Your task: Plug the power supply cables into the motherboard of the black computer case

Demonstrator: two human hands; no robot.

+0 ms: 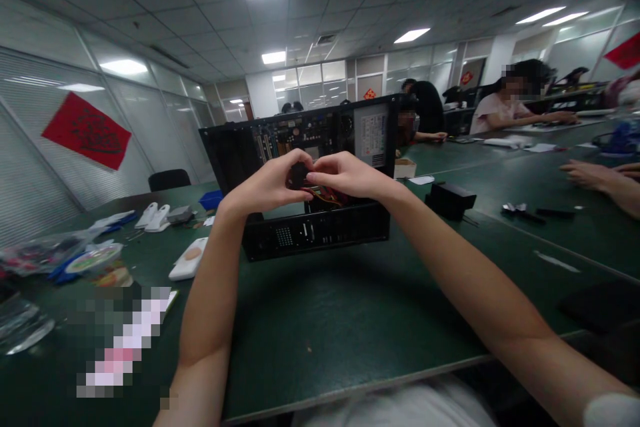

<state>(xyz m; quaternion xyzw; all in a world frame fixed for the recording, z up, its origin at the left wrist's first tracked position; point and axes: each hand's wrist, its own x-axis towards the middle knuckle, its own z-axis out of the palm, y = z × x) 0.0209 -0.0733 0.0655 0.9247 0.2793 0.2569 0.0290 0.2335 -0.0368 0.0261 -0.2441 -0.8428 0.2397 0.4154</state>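
An open black computer case [315, 230] stands on the green table, with a circuit board [287, 130] and a labelled power supply [371, 137] showing inside. Before its opening, my left hand [267, 181] curves its thumb and fingers around a small dark part [298, 175] whose exact kind I cannot make out. My right hand [350, 175] meets it from the other side, fingertips pressed together at the part's edge. Red and yellow wires [327, 197] run just below the hands. Both hands hide much of the case's interior.
On the left are a white box-shaped device [189, 259], a plastic cup [107, 265] and a blue tray [211, 199]. A black block [450, 200] stands right of the case. Co-workers sit across the table; another person's hands [595, 177] rest at far right.
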